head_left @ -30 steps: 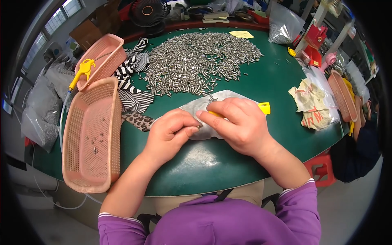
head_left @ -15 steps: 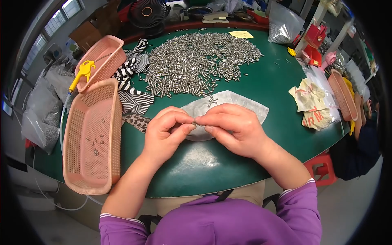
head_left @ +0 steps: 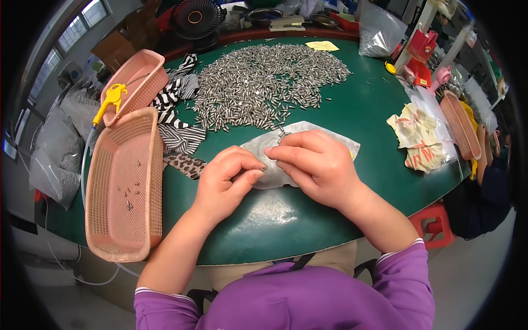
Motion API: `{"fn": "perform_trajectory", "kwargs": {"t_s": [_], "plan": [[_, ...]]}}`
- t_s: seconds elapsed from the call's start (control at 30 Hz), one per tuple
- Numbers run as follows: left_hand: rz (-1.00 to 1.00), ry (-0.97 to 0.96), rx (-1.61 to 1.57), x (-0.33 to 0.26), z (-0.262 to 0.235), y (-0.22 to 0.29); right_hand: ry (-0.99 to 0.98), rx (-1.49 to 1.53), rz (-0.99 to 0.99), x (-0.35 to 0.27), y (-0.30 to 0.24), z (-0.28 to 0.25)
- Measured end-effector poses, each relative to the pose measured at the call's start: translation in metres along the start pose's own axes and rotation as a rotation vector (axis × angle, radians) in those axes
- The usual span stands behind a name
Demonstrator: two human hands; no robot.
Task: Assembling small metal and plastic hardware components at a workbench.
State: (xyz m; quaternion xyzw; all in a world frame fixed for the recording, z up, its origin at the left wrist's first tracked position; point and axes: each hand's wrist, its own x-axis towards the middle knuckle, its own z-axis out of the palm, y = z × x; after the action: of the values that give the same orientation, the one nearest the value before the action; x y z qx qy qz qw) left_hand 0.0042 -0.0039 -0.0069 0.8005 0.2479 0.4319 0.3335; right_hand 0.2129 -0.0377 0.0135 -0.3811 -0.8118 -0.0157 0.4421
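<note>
1. Over the left part of the grey cloth (head_left: 263, 143) we see the left hand (head_left: 223, 177), its thumb and index finger bent towards each other; whether a small pin is between their tips, we cannot tell.
2. Over the right part of the cloth is the right hand (head_left: 322, 165), its fingers curled; a yellow bit (head_left: 352, 154) shows beside its knuckles, but we cannot tell what it grasps.
3. To the left of the cloth we find a pink basket (head_left: 155, 190) with some metal pieces (head_left: 128, 204) inside.
4. At the cloth's far edge lie a few metal pins (head_left: 281, 135).
5. Beyond the cloth, we see a wide pile of pins (head_left: 258, 82) on the green table (head_left: 330, 234).
6. Farthest beyond it stands a black fan (head_left: 197, 19).
</note>
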Motion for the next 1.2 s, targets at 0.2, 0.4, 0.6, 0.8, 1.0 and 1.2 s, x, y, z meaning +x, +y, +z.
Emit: {"fn": "perform_trajectory", "kwargs": {"t_s": [0.2, 0.4, 0.6, 0.8, 1.0, 1.2], "plan": [[-0.056, 0.071, 0.018, 0.001, -0.002, 0.003, -0.073, 0.208, 0.097, -0.002, -0.004, 0.001], [-0.033, 0.061, 0.033, 0.001, -0.001, 0.003, -0.080, 0.198, 0.069, -0.001, -0.006, 0.002], [0.071, -0.013, 0.084, 0.004, -0.003, 0.000, -0.067, -0.109, -0.093, 0.002, -0.011, -0.006], [-0.002, -0.095, 0.018, -0.001, -0.001, 0.004, 0.040, -0.064, 0.003, 0.002, 0.002, -0.001], [-0.023, -0.017, -0.068, 0.001, 0.000, 0.000, -0.021, 0.107, 0.016, 0.001, -0.004, -0.004], [-0.036, -0.006, -0.077, -0.001, 0.000, -0.002, -0.024, 0.146, -0.010, 0.001, -0.003, -0.001]]}}
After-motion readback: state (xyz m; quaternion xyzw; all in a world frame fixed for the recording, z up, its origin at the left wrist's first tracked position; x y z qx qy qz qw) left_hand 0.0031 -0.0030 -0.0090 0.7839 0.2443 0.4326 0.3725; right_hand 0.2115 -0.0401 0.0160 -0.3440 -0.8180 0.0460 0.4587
